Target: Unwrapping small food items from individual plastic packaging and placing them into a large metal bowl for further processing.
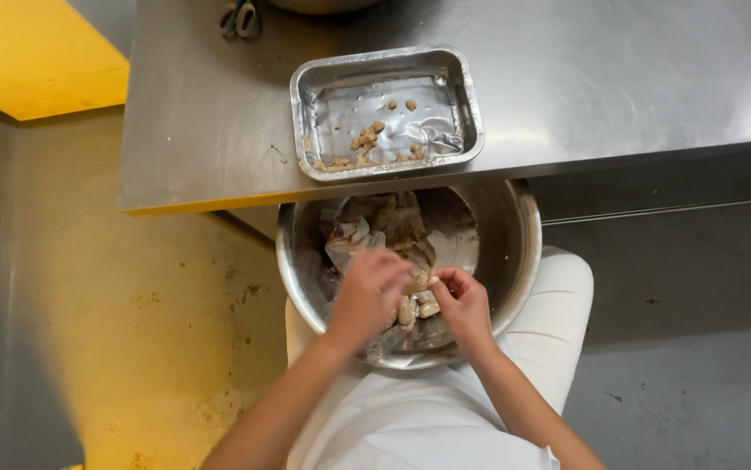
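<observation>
Both hands over the steel bowl (515,252) — left hand (367,296) and right hand (462,305), each grip clamped on one pale piece (417,280).

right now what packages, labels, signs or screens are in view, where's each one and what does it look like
No labels, signs or screens show.
Foil tray: a package-like container on the steel table at its near edge, rectangular, silver, holding a few small tan pieces.
Wrappers: crumpled clear and whitish film inside the round steel bowl on the person's lap, among tan lumps; the left hand and right hand work a lump there.
</observation>
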